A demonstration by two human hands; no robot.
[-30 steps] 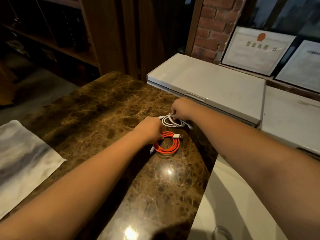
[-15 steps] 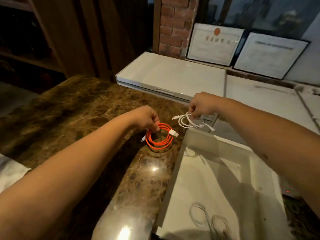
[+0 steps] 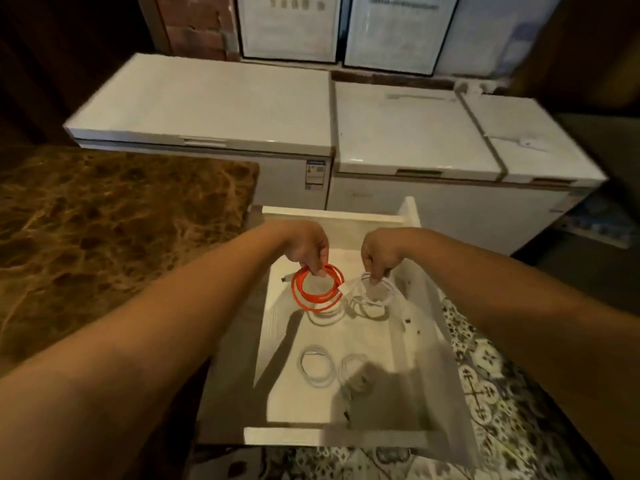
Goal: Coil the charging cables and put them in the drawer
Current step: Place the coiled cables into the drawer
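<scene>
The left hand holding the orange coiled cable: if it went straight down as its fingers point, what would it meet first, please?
Probably a white coiled cable on the white drawer's floor below the left hand and its orange coiled cable; depth is unclear.

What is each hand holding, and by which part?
Left hand pinches the orange cable coil at its top; right hand pinches the white cable coil at its top.

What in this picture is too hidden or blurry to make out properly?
Head view only:
- Fingertips of left hand and right hand: curled under, hidden behind the orange cable and white cable.
- Framed papers: text blurred, tops cut off.
- Coils on the drawer floor: partly shadowed, count unclear.
</scene>
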